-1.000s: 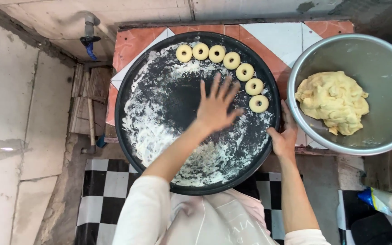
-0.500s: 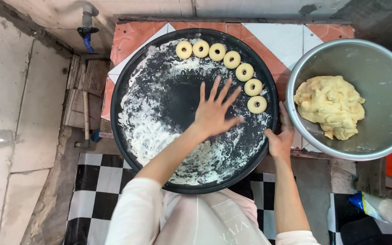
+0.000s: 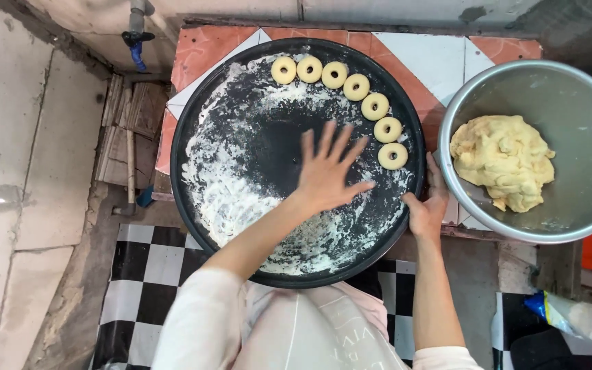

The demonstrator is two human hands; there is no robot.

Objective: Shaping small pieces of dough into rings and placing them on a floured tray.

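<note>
Our left hand lay flat, fingers spread, on the floured black tray; our right hand gripped its rim. Seven dough rings curved just beyond, a steel bowl of dough alongside on the tiled table.

A tiled counter bears a round black tray and metal bowl.

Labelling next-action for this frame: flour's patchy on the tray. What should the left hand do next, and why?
Probably sweep the left hand toward the bare centre of the tray. It lies flat and spread there; flour sits thick along the left and near edge, thin in the middle. The right hand grips the rim, steadying it. Seven dough rings line the far right edge, so keep clear of them.
</note>
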